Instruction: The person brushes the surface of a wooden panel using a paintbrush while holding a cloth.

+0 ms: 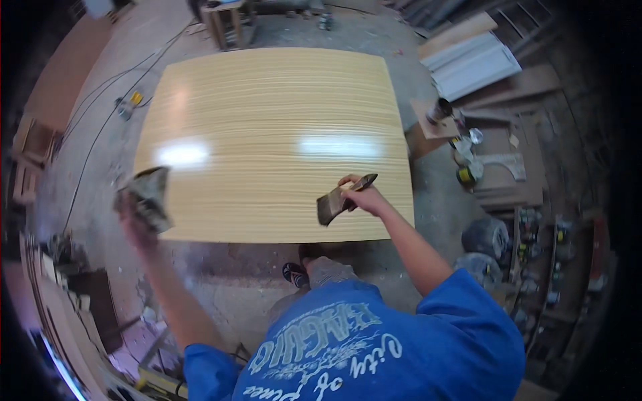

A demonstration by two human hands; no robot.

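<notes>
A large pale-yellow panel (267, 120) with fine wavy grain lines lies flat in front of me, its glossy surface reflecting two bright patches. My right hand (358, 195) is closed round a wide paintbrush (330, 206) above the panel's near right part. The dark bristles point to the lower left, and the handle tip sticks out to the upper right. Past the panel's near left corner, my left hand (134, 217) grips a paint-stained grey container (152, 194). It is blurred by motion, and its contents cannot be made out.
Cables (100, 110) and a small yellow-and-grey power tool (127, 105) lie on the floor at left. On the right stand a dark can (439, 110), several small containers (466, 175), white boards (475, 65) and a cluttered shelf (555, 267). A wooden stool (224, 23) is beyond the panel.
</notes>
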